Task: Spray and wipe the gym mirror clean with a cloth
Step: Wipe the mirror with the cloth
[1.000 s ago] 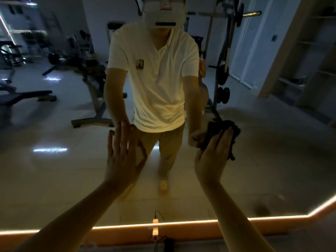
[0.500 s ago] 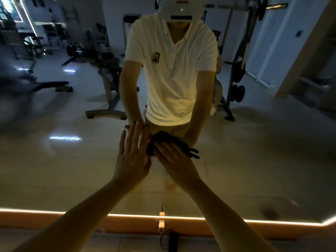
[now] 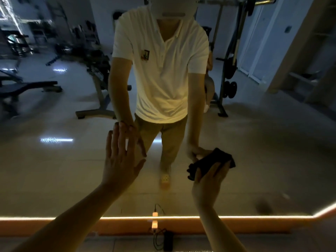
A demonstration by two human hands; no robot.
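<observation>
The large gym mirror [image 3: 63, 170] fills the view and reflects me in a white polo shirt. My left hand [image 3: 121, 160] lies flat against the glass with its fingers straight and spread. My right hand [image 3: 209, 182] presses a dark cloth [image 3: 211, 161] onto the glass, lower and to the right of the left hand. Its fingers lie straight over the cloth, which bunches out past the fingertips. No spray bottle is in view.
A lit orange strip [image 3: 54, 219] runs along the mirror's bottom edge. A plug with a glowing light [image 3: 155, 223] and a black adapter with its cable [image 3: 168, 242] sit on the floor just below. Reflected benches and a weight rack stand behind me.
My right hand has swept the cloth from beside the left hand out to the right and lower on the glass. The left hand has stayed flat on the mirror.
</observation>
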